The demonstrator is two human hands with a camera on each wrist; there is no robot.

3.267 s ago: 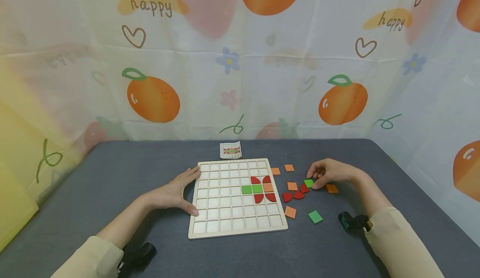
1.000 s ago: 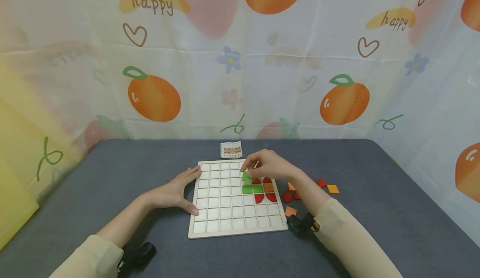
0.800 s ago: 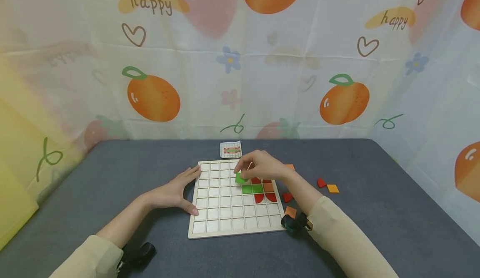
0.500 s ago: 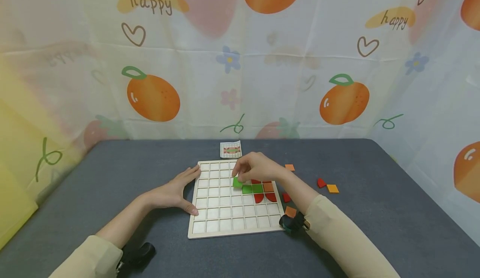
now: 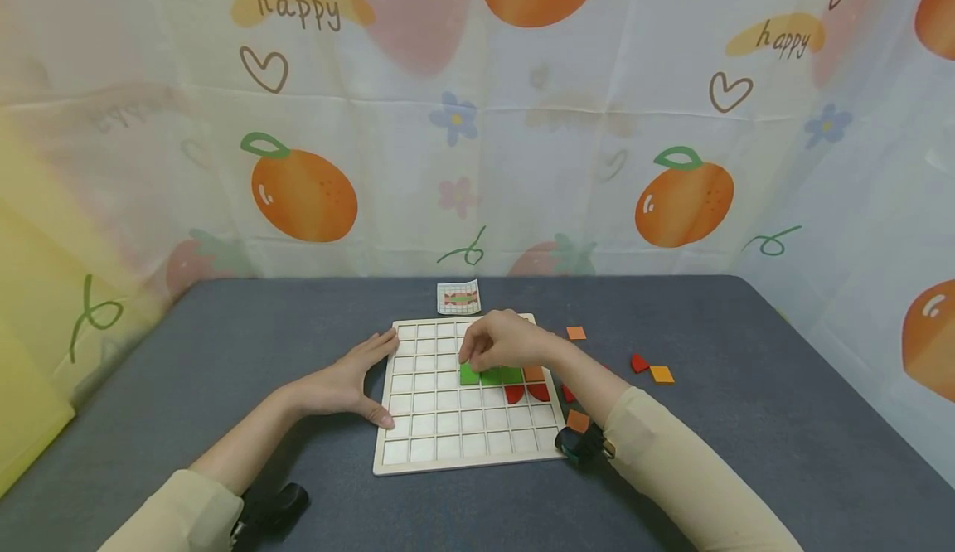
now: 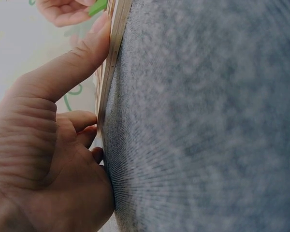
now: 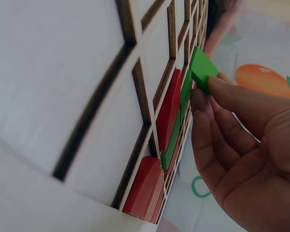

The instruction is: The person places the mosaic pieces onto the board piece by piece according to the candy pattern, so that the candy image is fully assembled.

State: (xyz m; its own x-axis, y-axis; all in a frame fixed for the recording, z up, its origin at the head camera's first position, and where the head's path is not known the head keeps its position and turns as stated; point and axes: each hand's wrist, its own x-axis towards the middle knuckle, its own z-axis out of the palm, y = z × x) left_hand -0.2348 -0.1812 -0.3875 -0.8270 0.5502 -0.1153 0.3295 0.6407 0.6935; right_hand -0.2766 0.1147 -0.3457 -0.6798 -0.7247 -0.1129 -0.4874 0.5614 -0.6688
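My right hand (image 5: 511,341) pinches a green square tile (image 5: 468,375) between thumb and fingers, low over the white gridded board (image 5: 425,426). In the right wrist view that green tile (image 7: 203,67) stands tilted against the grid, just past the green tiles (image 7: 171,145) lying in their cells. An orange tile (image 5: 534,373) and red quarter-round pieces (image 5: 515,394) fill cells at the board's right; the hand hides the upper red ones. My left hand (image 5: 336,382) rests at the board's left edge, thumb and fingers spread and touching the rim.
A small pattern card (image 5: 458,297) lies behind the board. Right of the board are loose pieces: an orange tile (image 5: 576,332), another orange tile (image 5: 578,421), a red piece (image 5: 639,363) and a yellow-orange tile (image 5: 661,375). My right forearm covers part of that area.
My right hand has carried the green tile from the table at right leftward over the board, then lowered it beside the green row. My left hand stays put.
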